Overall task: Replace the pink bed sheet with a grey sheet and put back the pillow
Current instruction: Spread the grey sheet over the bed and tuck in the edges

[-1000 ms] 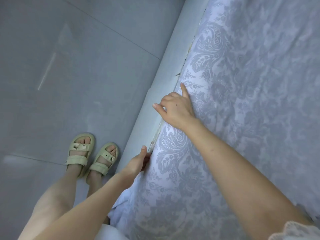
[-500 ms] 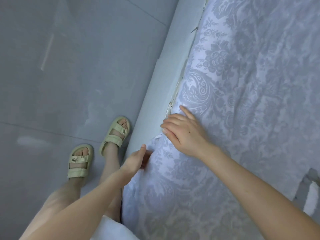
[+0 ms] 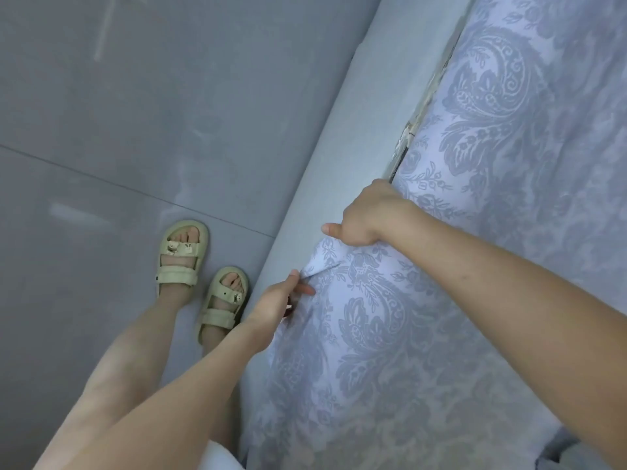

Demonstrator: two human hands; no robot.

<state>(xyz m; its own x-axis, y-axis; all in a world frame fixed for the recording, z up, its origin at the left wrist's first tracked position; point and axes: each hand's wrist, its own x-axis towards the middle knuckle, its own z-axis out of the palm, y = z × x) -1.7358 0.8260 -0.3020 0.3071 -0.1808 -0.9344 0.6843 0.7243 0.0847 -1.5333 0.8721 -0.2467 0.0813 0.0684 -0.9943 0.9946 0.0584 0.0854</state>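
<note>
Gripping the grey sheet (image 3: pixel 475 266) with both hands, you stand at the bed rail (image 3: pixel 339 137), the pale padded strip that runs slantwise between the floor and the bed top. The sheet, pale with a darker grey paisley and flower pattern, covers the bed on the far side of the rail from your feet, and its edge lies right along the rail. Your right hand (image 3: pixel 369 215) sits knuckles-up at that edge, against the rail. Its fingers curl down over the sheet's edge, with their tips hidden in the gap beside the rail, and the thumb (image 3: pixel 329 228) sticks out over the rail. Your left hand (image 3: pixel 278 300) is just beside the rail, nearer to you along it than the right hand. It pinches a small fold of the sheet's edge between thumb and forefinger. On the near side of the rail, your two pale sandals (image 3: pixel 181 256) stand on the grey tiled floor (image 3: pixel 118 113), one close against the rail's foot.
</note>
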